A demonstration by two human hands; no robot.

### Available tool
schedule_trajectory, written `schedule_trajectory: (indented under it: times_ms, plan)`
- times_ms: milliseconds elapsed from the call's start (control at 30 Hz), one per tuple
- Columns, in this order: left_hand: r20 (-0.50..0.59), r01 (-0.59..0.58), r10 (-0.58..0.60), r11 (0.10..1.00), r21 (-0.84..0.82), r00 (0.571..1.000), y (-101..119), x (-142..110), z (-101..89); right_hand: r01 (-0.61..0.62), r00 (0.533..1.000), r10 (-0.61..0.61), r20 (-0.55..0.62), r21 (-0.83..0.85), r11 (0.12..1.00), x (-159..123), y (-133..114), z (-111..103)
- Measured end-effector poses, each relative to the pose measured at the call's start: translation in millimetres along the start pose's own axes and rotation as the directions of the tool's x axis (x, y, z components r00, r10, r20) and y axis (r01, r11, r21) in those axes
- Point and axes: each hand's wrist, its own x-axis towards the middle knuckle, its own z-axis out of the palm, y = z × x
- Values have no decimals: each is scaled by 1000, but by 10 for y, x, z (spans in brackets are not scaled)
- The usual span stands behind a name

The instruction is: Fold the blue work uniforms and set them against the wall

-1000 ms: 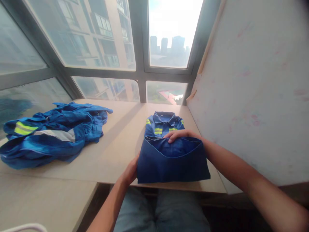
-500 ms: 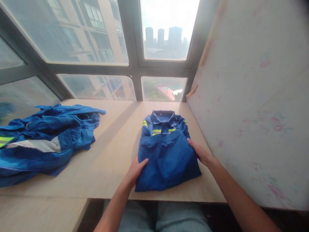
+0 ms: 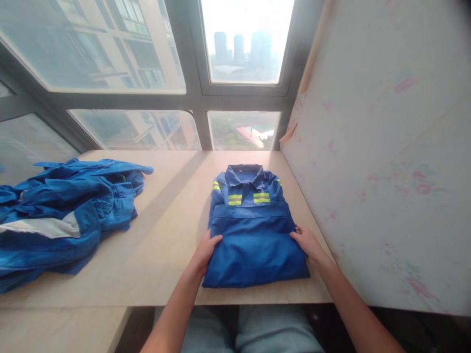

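Note:
A folded blue work jacket (image 3: 253, 250) lies on the pale tabletop in front of me, collar toward the window. Yellow-green reflective strips cross its chest and sleeves, and its lower part is folded up over the front. My left hand (image 3: 206, 249) grips the left edge, thumb on top and fingers mostly hidden beneath the cloth. On the opposite edge, my right hand (image 3: 307, 241) holds the fabric the same way, its thumb resting on the upper layer.
A crumpled blue garment (image 3: 73, 206) with a white patch lies at the left of the table (image 3: 165, 235). A flower-patterned wall (image 3: 386, 171) rises close on the right. Grey-framed windows (image 3: 235, 101) stand behind the table.
My right hand has moved down along the jacket's right edge. The folded-up flap has become straighter and flatter, showing more of the reflective chest strips. The view has shifted slightly.

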Motion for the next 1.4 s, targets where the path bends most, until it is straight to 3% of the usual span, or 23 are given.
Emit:
schedule_trajectory:
  times_ms: [67, 133, 200, 233, 267, 333, 400, 433, 500, 600, 667, 833, 967, 1067, 1133, 1167, 1233, 1300, 1400]
  plan:
    - [40, -17, 16, 1000, 14, 999, -8, 50, -22, 49, 997, -59, -53, -180, 982, 12, 21, 5]
    - [38, -61, 58, 994, 90, 998, 28, 87, -48, 93, 973, -172, -153, -423, 901, 1, -49, 14]
    - [-64, -154, 180, 944, 292, 982, 105, 103, -45, 203, 897, -400, -188, -628, 751, -21, -186, 41]
    - [-111, -223, 296, 875, 429, 949, 153, 99, -22, 284, 842, -518, -151, -692, 664, -30, -267, 66]
    - [-115, -302, 436, 767, 566, 893, 202, 88, 17, 373, 786, -613, -82, -727, 576, -32, -346, 100]
    - [62, -464, 667, 446, 765, 743, 282, 57, 137, 517, 713, -695, 94, -740, 431, -8, -473, 194]
    - [355, -581, 702, 104, 807, 618, 305, 51, 274, 576, 702, -672, 234, -742, 344, 60, -516, 307]
    - [465, -604, 658, -20, 797, 592, 289, 71, 331, 577, 711, -647, 276, -756, 311, 107, -499, 364]
    - [556, -588, 560, -147, 796, 614, 212, 165, 398, 543, 736, -605, 304, -799, 259, 213, -405, 464]
    - [508, -501, 500, -161, 850, 701, 58, 367, 380, 495, 753, -586, 297, -843, 209, 351, -223, 553]
    - [487, -475, 489, -159, 866, 724, -19, 456, 341, 488, 750, -590, 299, -852, 188, 392, -149, 575]
    - [481, -465, 491, -165, 870, 726, -135, 364, 317, 516, 737, -598, 316, -834, 195, 290, -104, 578]
    - [473, -485, 531, -128, 865, 703, -148, 243, 238, 532, 743, -614, 265, -791, 302, 266, -60, 462]
    - [364, -425, 670, -80, 902, 647, 58, 391, 108, 479, 745, -660, 100, -768, 425, 545, -121, 298]
    - [235, -308, 728, -34, 951, 644, 275, 630, 61, 396, 761, -648, -2, -790, 468, 857, -230, 243]
    - [174, -239, 716, -10, 971, 676, 376, 774, 68, 346, 785, -619, -22, -813, 468, 1023, -293, 252]
    - [89, -123, 619, 11, 992, 780, 513, 1062, 149, 272, 847, -532, 9, -866, 419, 1318, -404, 344]
    - [88, -80, 508, -38, 996, 857, 532, 1292, 287, 265, 888, -450, 97, -907, 328, 1516, -463, 498]
    - [131, -76, 450, -138, 988, 883, 411, 1470, 465, 285, 903, -390, 179, -930, 233, 1627, -440, 690]
